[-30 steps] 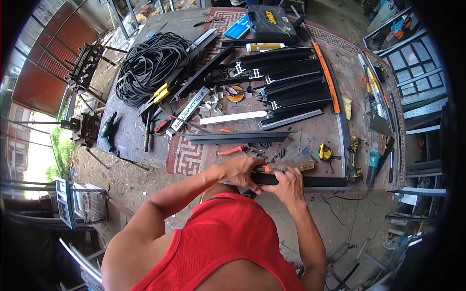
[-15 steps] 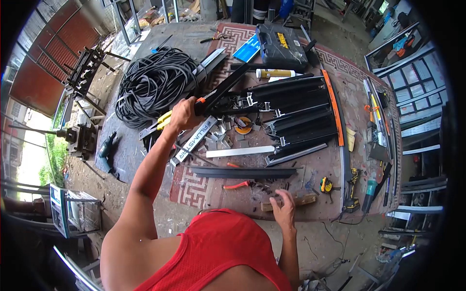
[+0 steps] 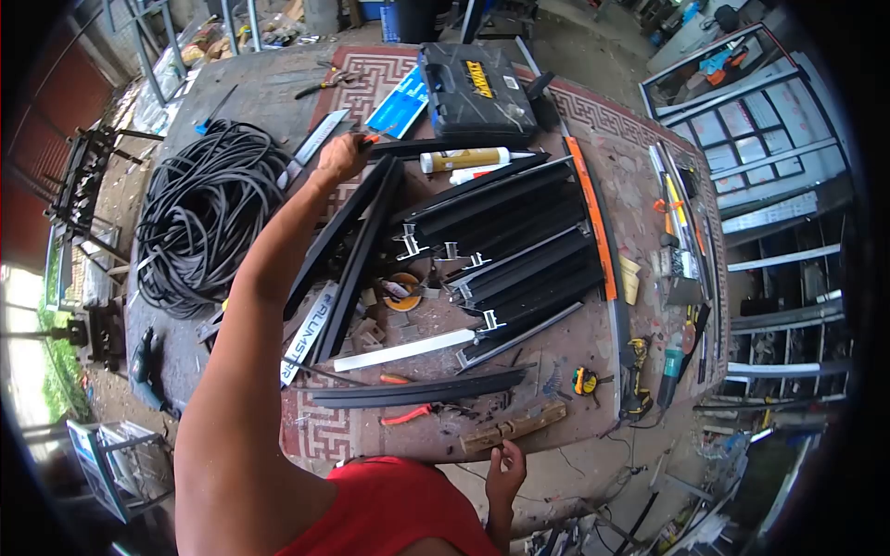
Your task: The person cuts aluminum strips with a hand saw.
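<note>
My left hand [image 3: 343, 157] reaches far across the table, fingers closed around a small orange-handled tool [image 3: 370, 139] with a thin end pointing away. Just below that hand, long black profiles [image 3: 360, 264] lie diagonally beside a strip lettered ALUMSTAR [image 3: 309, 335]. At the near edge, my right hand [image 3: 505, 473] hangs with thumb and fingers apart, right by a notched wooden block [image 3: 514, 426]. Red-handled pliers [image 3: 406, 415] and a dark curved strip [image 3: 422, 388] lie left of the block.
A large coil of black cable [image 3: 209, 222] fills the left. Stacked black profiles [image 3: 519, 241] lie in the middle, bordered by an orange bar [image 3: 591, 218]. A DEWALT case [image 3: 477, 93] stands behind. A tape measure [image 3: 585, 381], a drill [image 3: 636, 375] and a green grinder [image 3: 672, 361] sit right.
My left hand has moved farther across the table with the orange-handled tool. My right hand has drawn back to the near edge. The view has swung right, shifting everything leftward.
</note>
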The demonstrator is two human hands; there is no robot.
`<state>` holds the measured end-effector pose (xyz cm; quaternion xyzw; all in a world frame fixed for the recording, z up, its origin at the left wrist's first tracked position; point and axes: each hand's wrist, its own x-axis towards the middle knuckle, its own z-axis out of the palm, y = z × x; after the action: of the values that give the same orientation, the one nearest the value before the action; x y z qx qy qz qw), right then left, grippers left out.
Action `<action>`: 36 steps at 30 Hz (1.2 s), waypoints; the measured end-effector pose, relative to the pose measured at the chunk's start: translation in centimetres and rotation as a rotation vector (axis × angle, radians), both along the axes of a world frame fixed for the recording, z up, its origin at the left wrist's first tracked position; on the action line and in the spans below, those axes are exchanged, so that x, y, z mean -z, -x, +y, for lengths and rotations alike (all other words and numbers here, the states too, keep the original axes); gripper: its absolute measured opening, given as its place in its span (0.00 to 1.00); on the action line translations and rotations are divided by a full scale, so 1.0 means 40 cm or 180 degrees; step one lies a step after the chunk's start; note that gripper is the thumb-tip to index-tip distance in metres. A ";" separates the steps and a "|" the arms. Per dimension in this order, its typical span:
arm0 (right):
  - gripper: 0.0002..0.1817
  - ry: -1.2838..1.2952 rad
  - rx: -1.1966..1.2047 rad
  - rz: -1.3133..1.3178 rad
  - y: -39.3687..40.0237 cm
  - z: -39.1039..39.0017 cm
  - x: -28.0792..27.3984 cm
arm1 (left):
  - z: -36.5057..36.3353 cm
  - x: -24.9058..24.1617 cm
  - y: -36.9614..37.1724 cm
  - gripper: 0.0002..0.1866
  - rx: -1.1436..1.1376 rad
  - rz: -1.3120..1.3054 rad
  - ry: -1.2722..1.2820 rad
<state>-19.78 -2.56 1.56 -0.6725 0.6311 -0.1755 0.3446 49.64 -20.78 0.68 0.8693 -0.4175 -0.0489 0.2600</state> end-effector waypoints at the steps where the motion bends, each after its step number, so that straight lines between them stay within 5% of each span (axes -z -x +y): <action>1: 0.16 0.0044 0.0085 -0.0003 0.002 0.008 -0.009 | -0.045 0.025 -0.020 0.16 0.0066 0.0073 -0.0160; 4: 0.15 0.0072 0.0349 -0.0110 0.003 0.030 -0.028 | -0.102 0.052 -0.041 0.19 0.0258 -0.0027 -0.0801; 8: 0.15 0.0037 0.0425 -0.0032 0.066 0.068 -0.025 | -0.133 0.032 -0.093 0.16 0.0463 -0.0533 -0.0455; 15: 0.15 0.0284 0.0471 -0.0439 0.009 0.009 -0.059 | -0.001 -0.269 -0.048 0.15 0.0719 -0.0772 -0.0211; 22: 0.15 0.0393 -0.0754 -0.1123 -0.138 -0.077 -0.103 | 0.319 -0.526 0.017 0.09 0.0338 -0.2069 0.0240; 26: 0.15 -0.0075 -0.1208 -0.1838 -0.208 -0.112 -0.131 | 0.547 -0.636 0.213 0.11 -0.0315 -0.2169 0.0838; 29: 0.16 -0.0490 -0.1241 -0.2653 -0.270 -0.183 -0.180 | 0.681 -0.627 0.440 0.13 -0.0914 -0.1832 0.1353; 30: 0.20 -0.0429 -0.1495 -0.2704 -0.293 -0.227 -0.233 | 0.705 -0.595 0.507 0.15 -0.0586 -0.1721 0.1994; 34: 0.47 -0.1091 -0.0643 -0.4018 -0.341 -0.338 -0.478 | 0.728 -0.446 0.898 0.13 -0.0175 -0.0863 0.2413; 36: 0.41 -0.1344 0.0283 -0.4883 -0.311 -0.381 -0.568 | 0.721 -0.389 1.058 0.12 0.0328 -0.0950 0.2200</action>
<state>-7.35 -17.79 24.27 -0.2587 0.2639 -0.4798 0.7958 7.32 8.07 16.24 0.7058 -0.4857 0.2090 0.4714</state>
